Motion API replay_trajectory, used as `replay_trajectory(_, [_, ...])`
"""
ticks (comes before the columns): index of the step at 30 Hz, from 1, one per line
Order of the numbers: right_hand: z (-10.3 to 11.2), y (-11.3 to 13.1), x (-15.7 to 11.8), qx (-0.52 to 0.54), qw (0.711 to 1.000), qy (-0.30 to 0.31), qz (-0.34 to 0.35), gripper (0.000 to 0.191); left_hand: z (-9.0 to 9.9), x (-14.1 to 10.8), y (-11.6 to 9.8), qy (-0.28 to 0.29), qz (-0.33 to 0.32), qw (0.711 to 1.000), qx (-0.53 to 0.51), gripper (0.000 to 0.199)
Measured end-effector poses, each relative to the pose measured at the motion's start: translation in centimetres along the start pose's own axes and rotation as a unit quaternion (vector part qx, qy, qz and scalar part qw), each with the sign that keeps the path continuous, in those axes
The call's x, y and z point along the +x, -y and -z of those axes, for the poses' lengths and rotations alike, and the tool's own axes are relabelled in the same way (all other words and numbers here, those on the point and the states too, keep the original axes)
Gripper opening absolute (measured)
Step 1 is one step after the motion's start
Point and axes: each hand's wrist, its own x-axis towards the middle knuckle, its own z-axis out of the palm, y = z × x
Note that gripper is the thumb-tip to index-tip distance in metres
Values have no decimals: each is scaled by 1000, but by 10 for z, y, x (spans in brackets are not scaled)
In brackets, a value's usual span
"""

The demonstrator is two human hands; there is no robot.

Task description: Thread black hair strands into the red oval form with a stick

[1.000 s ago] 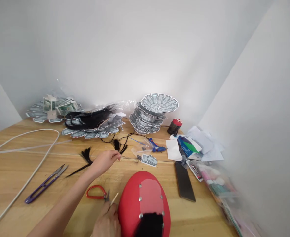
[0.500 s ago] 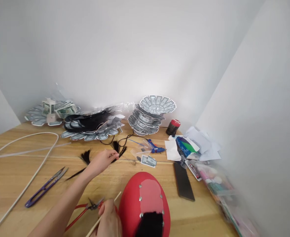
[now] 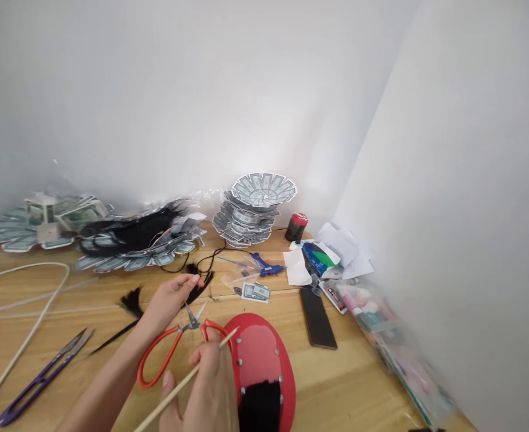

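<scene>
- Comparing the head view with a second ago, the red-handled scissors are now lifted off the table, gripped with a thin wooden stick in the right hand.
- At ten o'clock from them, the left hand is kept pinched on a black hair tuft; cutting seems readied.

Two hands show: the left hand at nine o'clock of the red oval piece, the right hand beside it. One pair of red-handled scissors, one purple snips at eight o'clock. One wooden stick. One blue glue gun at twelve. Three banknote heaps behind. Two black tufts on one table.
</scene>
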Motion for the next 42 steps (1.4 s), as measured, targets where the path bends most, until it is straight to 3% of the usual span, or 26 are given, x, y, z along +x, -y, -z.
replay_trajectory(2, [-2,2,11,26,999,-7,-26,59,-6,-5,-5,-16,-14,1000,-8,29])
replay_trajectory(7, [-4,-4,29,101,990,17,-102,35,-17,-14,-10,-35,-43,998,4,27])
replay_trajectory(12, [2,-11,36,289,938,47,-185,19,-17,-19,-8,-32,-67,997,32,28])
replay_trajectory(16, [43,-19,53,445,866,47,-224,37,-4,-22,-13,-17,-90,994,68,27])
replay_trajectory(20, [100,-46,84,486,836,35,-253,50,6,-19,-28,1,-94,992,88,27])
replay_trajectory(22, [118,-64,98,491,827,50,-269,53,6,-14,-41,15,-93,992,86,27])
replay_trajectory(28, [127,-111,124,514,788,120,-317,43,-8,8,-91,44,-127,987,90,26])
replay_trajectory(31, [124,-123,136,546,739,196,-342,47,-19,22,-112,46,-139,983,111,27])
replay_trajectory(35, [118,-126,155,598,652,299,-357,49,-32,37,-135,40,-144,978,147,28])
replay_trajectory(42, [93,-124,173,683,519,371,-356,52,-51,44,-158,39,-163,967,193,28])
